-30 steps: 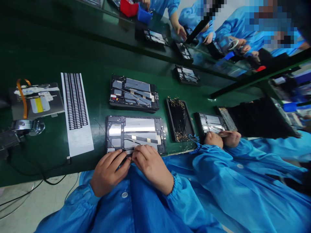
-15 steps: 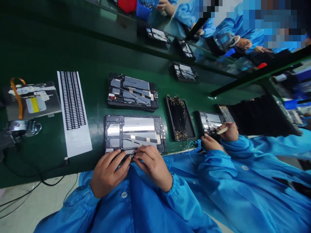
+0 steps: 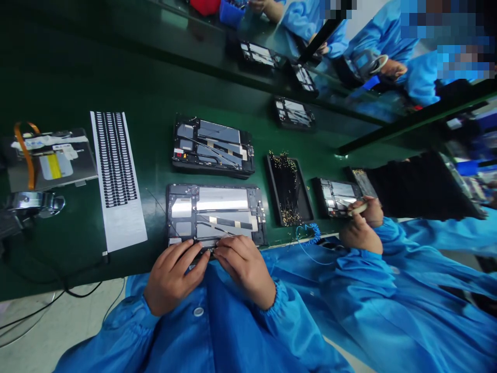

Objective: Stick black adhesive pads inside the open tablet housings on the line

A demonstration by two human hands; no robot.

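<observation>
Since half a second ago, a co-worker's left hand (image 3: 362,238) has moved closer to a pale tool (image 3: 358,209). Your left hand (image 3: 176,272) and right hand (image 3: 247,269) bend over the near edge of the opened tablet (image 3: 223,199) on the desk (image 3: 155,134); whether they grip anything cannot be told.

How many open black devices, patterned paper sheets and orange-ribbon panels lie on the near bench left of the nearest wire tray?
Open black devices: 2 showing (front device at left hand and right hand; rear device)
Patterned paper sheet: 1
Orange-ribbon panel: 1
Total: 4
</observation>
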